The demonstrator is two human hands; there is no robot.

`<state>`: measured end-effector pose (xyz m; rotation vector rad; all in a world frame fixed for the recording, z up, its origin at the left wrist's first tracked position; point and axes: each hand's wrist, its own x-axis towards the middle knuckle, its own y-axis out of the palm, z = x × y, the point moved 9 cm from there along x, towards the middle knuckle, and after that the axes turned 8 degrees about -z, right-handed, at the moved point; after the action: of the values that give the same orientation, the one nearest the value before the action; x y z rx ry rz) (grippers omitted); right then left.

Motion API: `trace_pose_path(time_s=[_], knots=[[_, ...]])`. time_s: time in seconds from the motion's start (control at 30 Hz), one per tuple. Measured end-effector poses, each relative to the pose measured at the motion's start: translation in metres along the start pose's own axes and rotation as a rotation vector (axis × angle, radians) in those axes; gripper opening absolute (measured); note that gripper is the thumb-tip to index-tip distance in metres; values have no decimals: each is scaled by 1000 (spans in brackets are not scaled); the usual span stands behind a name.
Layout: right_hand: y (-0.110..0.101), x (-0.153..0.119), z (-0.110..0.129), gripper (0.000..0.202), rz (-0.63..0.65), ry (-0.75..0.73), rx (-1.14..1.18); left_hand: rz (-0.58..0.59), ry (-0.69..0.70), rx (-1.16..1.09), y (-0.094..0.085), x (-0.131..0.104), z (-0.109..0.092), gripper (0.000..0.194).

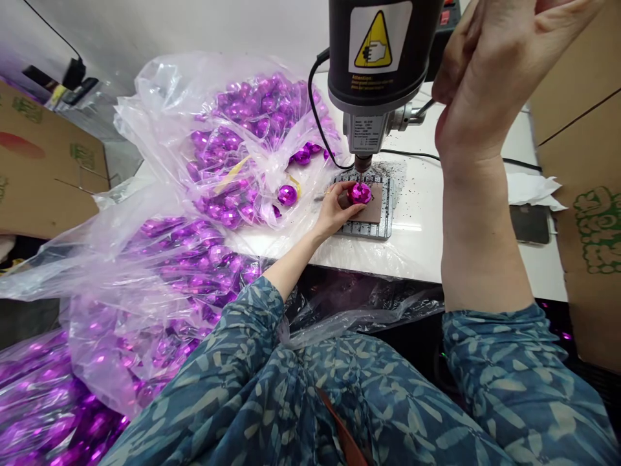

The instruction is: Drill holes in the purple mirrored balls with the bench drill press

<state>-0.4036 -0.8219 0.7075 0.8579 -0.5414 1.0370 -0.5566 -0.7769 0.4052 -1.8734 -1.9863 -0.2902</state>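
Observation:
A shiny purple faceted ball [359, 195] sits on a flat brown block [371, 212] on the drill press's slotted metal base [387, 226]. My left hand [334, 210] is closed on the ball, thumb and fingers holding it from the left. Straight above, the drill bit [360, 176] points down at the ball's top and appears to touch it. At the upper right, my right hand [485, 84] is wrapped round the feed lever [425, 109] of the drill press [378, 71]; its grip end is hidden inside my fist.
Clear plastic bags [160, 97] full of purple balls cover the left side. A loose purple ball [287, 195] lies by the bag opening. Dark shavings surround the base on the white table [417, 249]. A phone [530, 224] and cardboard boxes [589, 194] are at right. A black cable [313, 97] hangs beside the motor.

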Motion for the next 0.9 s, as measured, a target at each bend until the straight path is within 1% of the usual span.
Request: trace_pose_path(time_s=[0.1, 0.13, 0.23, 0.33, 0.43, 0.6, 0.67, 0.77, 0.83, 0.9], knots=[[-11, -4, 3, 66, -82, -123, 119, 43, -21, -80, 7, -2, 1, 70], [-13, -8, 5, 68, -79, -162, 129, 52, -25, -94, 8, -2, 1, 70], [-21, -27, 12, 71, -83, -290, 133, 61, -31, -109, 9, -3, -1, 71], [-31, -48, 18, 73, -133, -373, 131, 70, -31, -109, 9, -4, -4, 70], [-37, -61, 16, 77, -146, -383, 98, 70, -17, -107, 8, -4, -5, 70], [-48, -67, 4, 82, -190, -371, -64, 74, -5, -115, 9, -3, -4, 72], [-51, -68, -2, 82, -177, -366, -38, 70, -7, -105, 9, -3, -3, 72], [-56, -72, -6, 80, -163, -432, 50, 59, -2, -114, 9, -4, -4, 72], [-61, -75, -11, 79, -147, -461, 69, 62, -8, -125, 9, -4, -5, 72], [-64, -77, -19, 80, -119, -442, 50, 63, -18, -128, 9, -4, -5, 71]])
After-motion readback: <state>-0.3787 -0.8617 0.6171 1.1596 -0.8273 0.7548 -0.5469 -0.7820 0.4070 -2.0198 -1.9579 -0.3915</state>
